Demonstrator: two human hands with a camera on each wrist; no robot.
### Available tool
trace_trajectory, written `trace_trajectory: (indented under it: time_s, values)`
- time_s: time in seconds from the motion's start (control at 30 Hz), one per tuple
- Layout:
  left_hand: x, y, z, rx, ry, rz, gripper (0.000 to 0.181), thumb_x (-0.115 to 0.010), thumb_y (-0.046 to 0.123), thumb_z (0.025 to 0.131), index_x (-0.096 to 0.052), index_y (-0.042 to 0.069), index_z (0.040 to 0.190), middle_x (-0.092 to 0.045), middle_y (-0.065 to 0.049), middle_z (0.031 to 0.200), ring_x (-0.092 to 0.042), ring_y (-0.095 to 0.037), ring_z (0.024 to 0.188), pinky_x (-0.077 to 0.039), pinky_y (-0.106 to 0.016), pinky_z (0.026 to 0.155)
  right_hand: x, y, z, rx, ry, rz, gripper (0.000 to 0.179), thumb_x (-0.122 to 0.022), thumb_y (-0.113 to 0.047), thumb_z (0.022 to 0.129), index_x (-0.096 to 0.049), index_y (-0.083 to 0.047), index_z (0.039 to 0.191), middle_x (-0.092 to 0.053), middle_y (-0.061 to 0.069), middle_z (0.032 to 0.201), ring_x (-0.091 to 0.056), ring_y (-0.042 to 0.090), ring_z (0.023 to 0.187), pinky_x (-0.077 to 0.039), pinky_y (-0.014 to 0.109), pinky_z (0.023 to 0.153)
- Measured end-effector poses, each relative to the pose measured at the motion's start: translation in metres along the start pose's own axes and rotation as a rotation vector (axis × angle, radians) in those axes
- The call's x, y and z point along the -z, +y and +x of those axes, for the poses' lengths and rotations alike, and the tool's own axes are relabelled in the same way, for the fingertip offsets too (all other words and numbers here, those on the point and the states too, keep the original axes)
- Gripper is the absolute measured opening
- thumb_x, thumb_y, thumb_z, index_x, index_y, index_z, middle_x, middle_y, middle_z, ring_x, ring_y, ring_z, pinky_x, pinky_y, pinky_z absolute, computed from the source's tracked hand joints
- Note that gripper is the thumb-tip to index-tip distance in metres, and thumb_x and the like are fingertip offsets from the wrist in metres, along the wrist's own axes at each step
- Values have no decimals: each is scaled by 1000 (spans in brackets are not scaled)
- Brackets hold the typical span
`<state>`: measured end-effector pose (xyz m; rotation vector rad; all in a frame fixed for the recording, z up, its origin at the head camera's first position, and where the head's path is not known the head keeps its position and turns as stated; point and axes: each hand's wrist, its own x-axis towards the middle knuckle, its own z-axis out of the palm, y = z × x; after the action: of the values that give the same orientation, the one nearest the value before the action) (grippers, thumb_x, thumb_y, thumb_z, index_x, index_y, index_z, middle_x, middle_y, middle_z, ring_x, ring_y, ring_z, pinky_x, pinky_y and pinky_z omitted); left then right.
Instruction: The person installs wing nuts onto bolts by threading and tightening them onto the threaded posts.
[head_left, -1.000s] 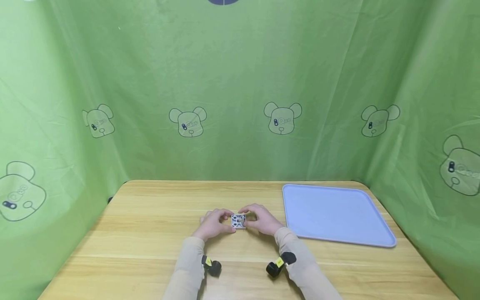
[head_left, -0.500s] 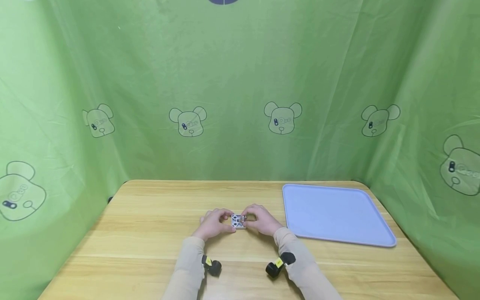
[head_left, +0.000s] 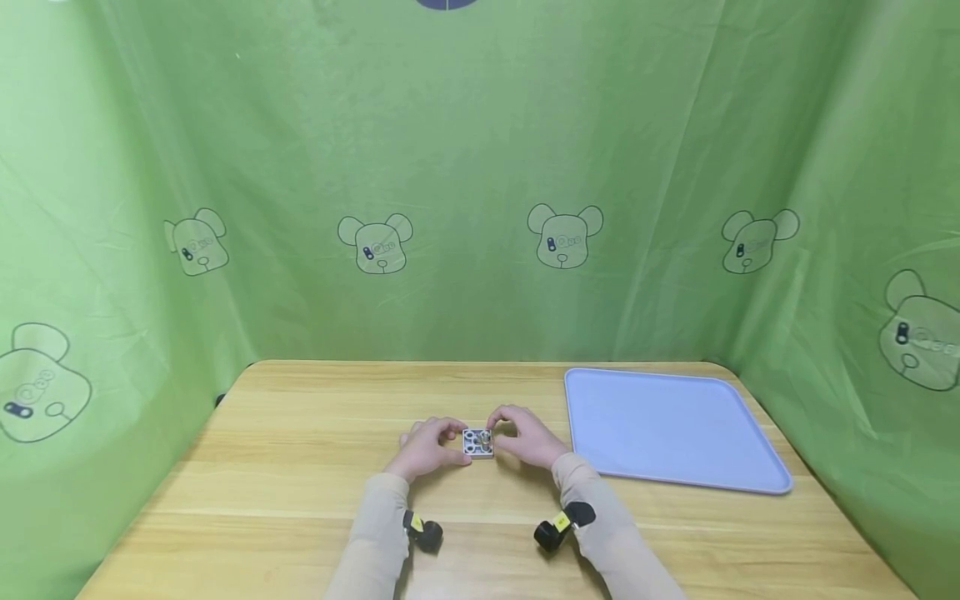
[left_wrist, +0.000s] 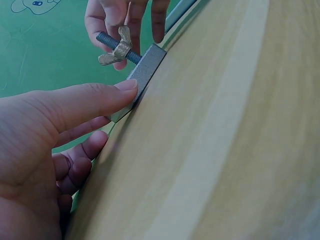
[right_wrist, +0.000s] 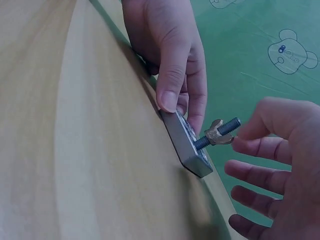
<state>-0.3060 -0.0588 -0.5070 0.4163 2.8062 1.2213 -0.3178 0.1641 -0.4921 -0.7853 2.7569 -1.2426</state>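
A small square grey metal block (head_left: 477, 444) with round holes lies on the table. My left hand (head_left: 426, 447) holds it, thumb on the near side and fingers behind. Out of the block rises a threaded bolt (right_wrist: 230, 126), carrying a brass-coloured wing nut (left_wrist: 120, 51) partway along the thread. Close by on the right is my right hand (head_left: 527, 439), its thumb and index finger apart in the head view. In the right wrist view its fingertips (right_wrist: 242, 142) come right up to one wing; whether they touch it I cannot tell. The other fingers are spread loosely.
A pale blue tray (head_left: 675, 429) lies on the right side of the wooden table (head_left: 300, 467). Green printed curtains (head_left: 472, 150) stand behind the table and at both sides. Each sleeve carries a black wrist camera (head_left: 429, 537).
My right thumb and index finger reached in over the wing nut, then drew back to the right with the fingers parting. My left hand and the block have stayed in place.
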Motion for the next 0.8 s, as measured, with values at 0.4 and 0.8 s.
trace_trajectory:
  time_s: [0.4,0.8]
  values:
    - [0,1,0,0,-5,4,55,-84,36,68,-67,20,117,-65,2,104,-49,-18,97,-29,-39,85,0,-1,-1,34,-9,-22,28,-70,-9,82,-65,-12,109,-66,9,118,-56,34,118,-36,59,105]
    - [0,-1,0,0,-4,1,55,-84,38,68,-67,20,117,-64,3,104,-49,-18,98,-29,-40,86,-3,-1,0,73,-34,-59,28,-72,-9,82,-70,-15,109,-67,8,115,-58,31,112,-39,57,100]
